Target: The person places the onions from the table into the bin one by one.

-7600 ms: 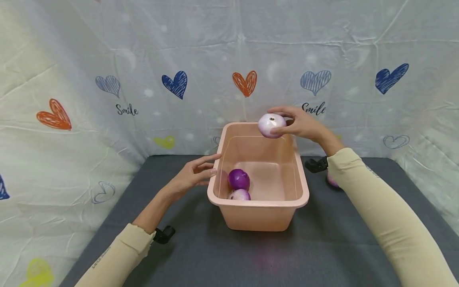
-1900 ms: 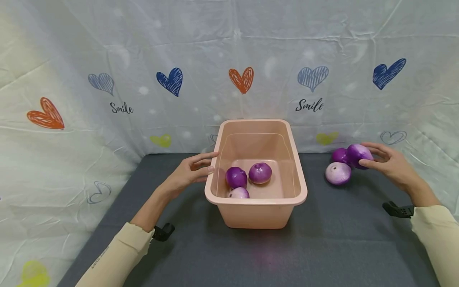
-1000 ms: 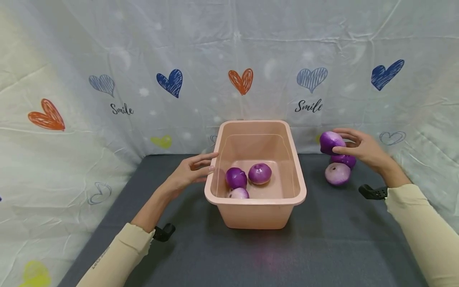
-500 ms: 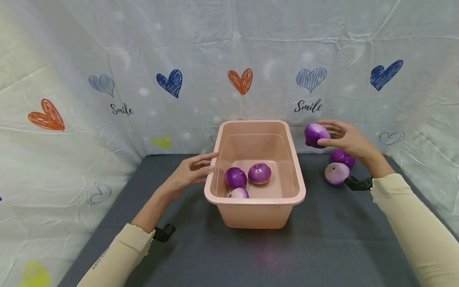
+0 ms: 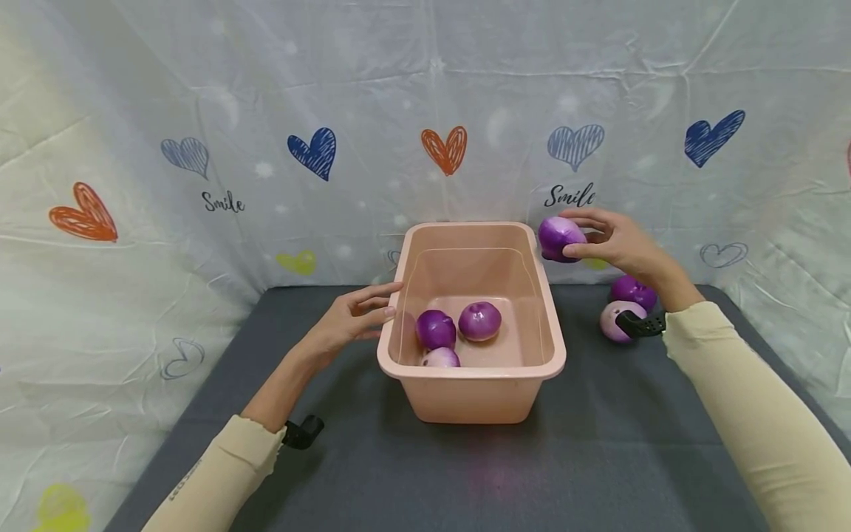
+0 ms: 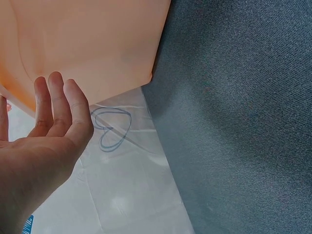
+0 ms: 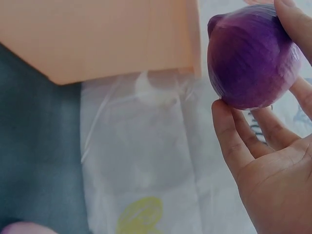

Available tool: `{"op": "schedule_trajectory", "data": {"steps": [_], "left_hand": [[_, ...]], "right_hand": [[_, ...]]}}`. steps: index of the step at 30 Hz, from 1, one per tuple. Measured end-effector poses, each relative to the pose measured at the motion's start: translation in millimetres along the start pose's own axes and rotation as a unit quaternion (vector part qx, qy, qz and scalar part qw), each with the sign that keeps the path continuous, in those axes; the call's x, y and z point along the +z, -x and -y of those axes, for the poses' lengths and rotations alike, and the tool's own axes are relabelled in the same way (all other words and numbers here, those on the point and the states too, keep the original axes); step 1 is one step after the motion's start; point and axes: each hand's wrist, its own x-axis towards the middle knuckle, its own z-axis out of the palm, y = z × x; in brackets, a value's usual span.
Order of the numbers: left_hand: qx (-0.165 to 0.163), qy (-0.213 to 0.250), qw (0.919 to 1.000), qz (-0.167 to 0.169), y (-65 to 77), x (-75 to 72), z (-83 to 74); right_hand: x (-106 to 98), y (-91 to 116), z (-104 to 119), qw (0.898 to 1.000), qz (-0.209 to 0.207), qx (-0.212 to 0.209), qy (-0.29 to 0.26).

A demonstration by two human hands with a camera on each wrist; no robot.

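A purple onion (image 5: 561, 239) is pinched between the thumb and fingers of my right hand (image 5: 614, 240), raised just off the right rim of the peach plastic basin (image 5: 472, 399). In the right wrist view the same onion (image 7: 253, 58) shows its dark skin, with the fingertips under it. My left hand (image 5: 346, 321) rests its relaxed fingers at the basin's left rim; in the left wrist view those fingers (image 6: 61, 105) lie beside the outer wall. Inside the basin sit a dark purple onion (image 5: 435, 329), a lighter purple onion (image 5: 480, 321) and a pale onion (image 5: 441, 358), partly hidden by the front rim.
Right of the basin, a purple onion (image 5: 634, 292) and a pale onion (image 5: 617, 319) stand on the dark grey tabletop (image 5: 465, 480). The right wrist strap partly covers the pale one. A white printed curtain (image 5: 372, 89) hangs behind and at both sides.
Since the early frame, a third onion has come to lie in the basin. My right hand has lifted another onion from the right-hand group and carried it left. The left hand has stayed put.
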Motion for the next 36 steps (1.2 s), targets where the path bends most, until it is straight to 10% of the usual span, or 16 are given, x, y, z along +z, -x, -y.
{"op": "schedule_trajectory", "data": {"steps": [36], "left_hand": [[-0.003, 0.000, 1.0000, 0.002, 1.6, -0.1, -0.2]], "right_hand": [[45, -47, 27, 0.992, 0.099, -0.061, -0.047]]}}
